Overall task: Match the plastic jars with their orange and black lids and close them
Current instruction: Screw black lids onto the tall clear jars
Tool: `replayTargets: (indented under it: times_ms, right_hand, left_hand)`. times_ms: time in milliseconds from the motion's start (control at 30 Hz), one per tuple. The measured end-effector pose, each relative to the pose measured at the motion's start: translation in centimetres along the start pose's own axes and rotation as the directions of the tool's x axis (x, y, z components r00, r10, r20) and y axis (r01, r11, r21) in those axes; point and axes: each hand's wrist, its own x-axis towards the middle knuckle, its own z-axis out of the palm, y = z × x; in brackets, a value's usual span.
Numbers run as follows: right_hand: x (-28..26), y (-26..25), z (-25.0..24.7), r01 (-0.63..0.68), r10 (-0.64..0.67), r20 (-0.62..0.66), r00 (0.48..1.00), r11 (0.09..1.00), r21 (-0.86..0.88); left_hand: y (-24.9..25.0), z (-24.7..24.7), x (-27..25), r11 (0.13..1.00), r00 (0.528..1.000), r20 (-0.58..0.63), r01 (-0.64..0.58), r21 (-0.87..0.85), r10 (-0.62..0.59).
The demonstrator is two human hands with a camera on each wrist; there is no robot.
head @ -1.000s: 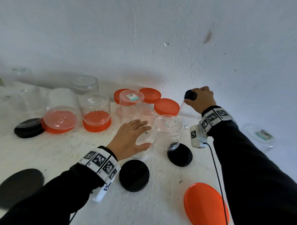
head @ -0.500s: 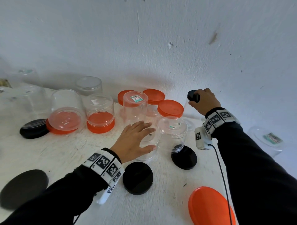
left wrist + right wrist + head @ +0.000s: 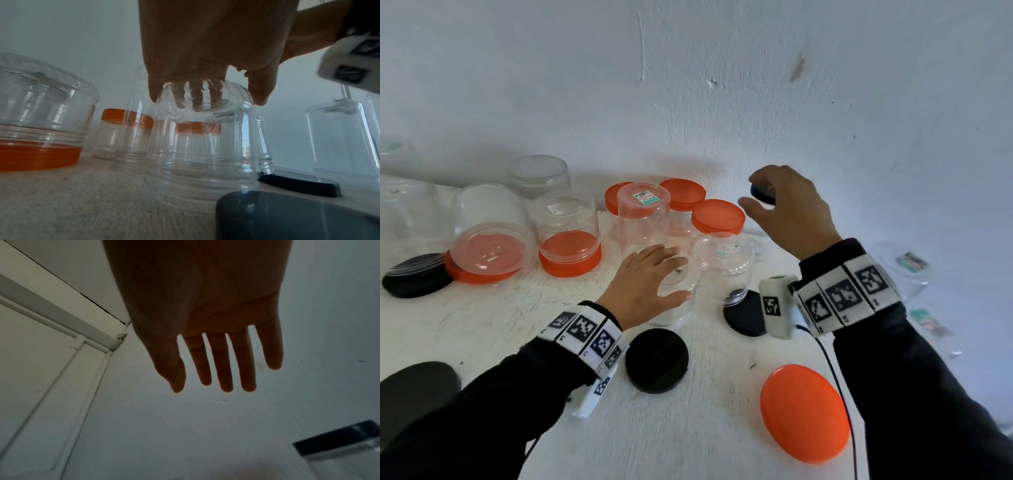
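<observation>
Cups the upturned base of the inverted clear plastic jar [image 3: 669, 317] with the left hand [image 3: 643, 284], fingers and thumb curved round it, beside a flat black lid [image 3: 656, 361]. Holds nothing in the right hand [image 3: 791, 212], fingers straight, near a small black lid [image 3: 763, 194]. Probably light, thin-walled, slick, squashy; best gripped at the ribbed threaded neck.

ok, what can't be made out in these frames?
- Head view: right hand hides the body of the small black-capped clear jar; the right wrist view cuts it at the edge.
- Head view: green label on the upturned clear plastic jar, print too small.
- Head view: flat black round lid, cut by the left edge.
</observation>
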Motion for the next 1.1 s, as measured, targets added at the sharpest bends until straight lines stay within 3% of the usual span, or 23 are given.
replayTargets:
  times_ms: [200, 267, 367, 433, 533, 633, 700, 800, 933, 1100]
  right_hand:
    - [-8.8, 0.3, -1.3, 0.000, 0.007, 0.112, 0.994, 0.998, -0.056]
    - [-11.0, 1.5, -2.4, -0.016, 0.020, 0.052, 0.998, 0.998, -0.068]
    - [-13.1, 3.3, -4.2, -0.043, 0.035, -0.093, 0.995, 0.995, -0.086]
    - [-14.1, 4.9, -5.1, -0.118, 0.099, -0.135, 0.986, 0.983, -0.141]
    - [-15.0, 7.4, -5.7, -0.197, 0.180, -0.092, 0.979, 0.951, -0.237]
    - [-15.7, 8.9, -5.7, -0.225, 0.243, 0.005, 0.970, 0.906, -0.358]
    - [-15.9, 9.3, -5.7, -0.258, 0.313, 0.079, 0.947, 0.882, -0.394]
    - [-16.2, 9.3, -5.7, -0.277, 0.343, 0.149, 0.927, 0.898, -0.343]
    - [-16.3, 8.6, -6.2, -0.255, 0.306, 0.134, 0.942, 0.918, -0.304]
    - [-16.6, 7.3, -6.7, -0.183, 0.238, 0.099, 0.966, 0.905, -0.383]
  left_hand:
    - [0.5, -0.5, 0.0, 0.999, 1.000, 0.000, -0.007, -0.051, 0.007]
    - [0.8, -0.9, -0.2, 0.995, 0.998, -0.058, -0.030, -0.098, 0.024]
    - [2.3, -1.5, -1.1, 0.979, 0.957, -0.278, -0.131, -0.154, 0.084]
    - [3.8, -1.6, -2.0, 0.965, 0.935, -0.318, -0.215, -0.153, 0.158]
    - [5.0, -1.5, -3.3, 0.946, 0.954, -0.184, -0.270, -0.181, 0.237]
    - [5.3, -1.9, -4.1, 0.953, 0.955, 0.106, -0.257, -0.163, 0.276]
    - [5.3, -2.3, -4.5, 0.958, 0.907, 0.308, -0.263, -0.115, 0.286]
    - [4.9, -2.3, -5.1, 0.956, 0.818, 0.506, -0.290, -0.051, 0.275]
    - [4.6, -1.6, -5.7, 0.929, 0.733, 0.627, -0.368, 0.038, 0.265]
    - [4.3, -1.0, -5.9, 0.899, 0.689, 0.688, -0.420, 0.125, 0.226]
